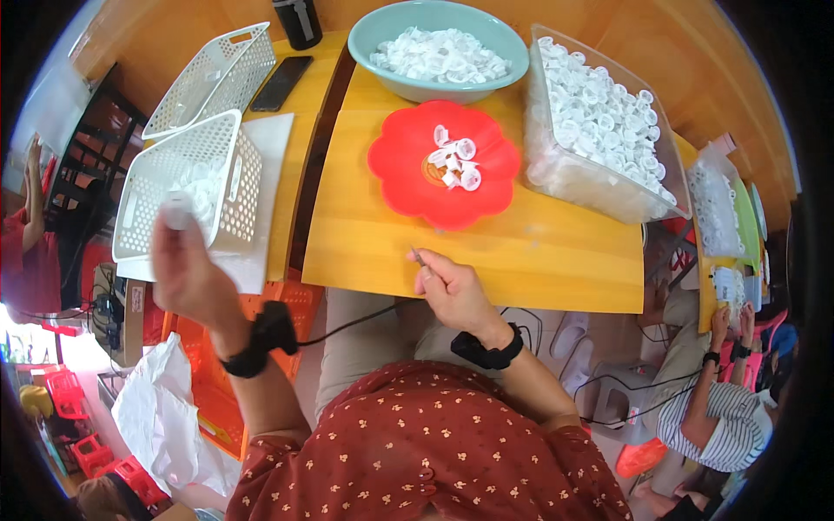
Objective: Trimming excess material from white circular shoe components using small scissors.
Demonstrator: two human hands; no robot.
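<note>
My left hand, blurred by motion, pinches a small round white plastic piece over the front rim of a white perforated basket. More white pieces lie inside that basket. Above the table's front edge, my right hand is closed round a thin, dark, pointed tool; its tip sticks out past the fingers and the rest is hidden. Beyond that hand stands a red flower-shaped dish with several white plastic pieces in it.
A teal bowl and a clear bin, both heaped with white pieces, stand at the back. Farther left are a second basket, a phone and a black bottle. Cables trail from my wrists. At right, another person works.
</note>
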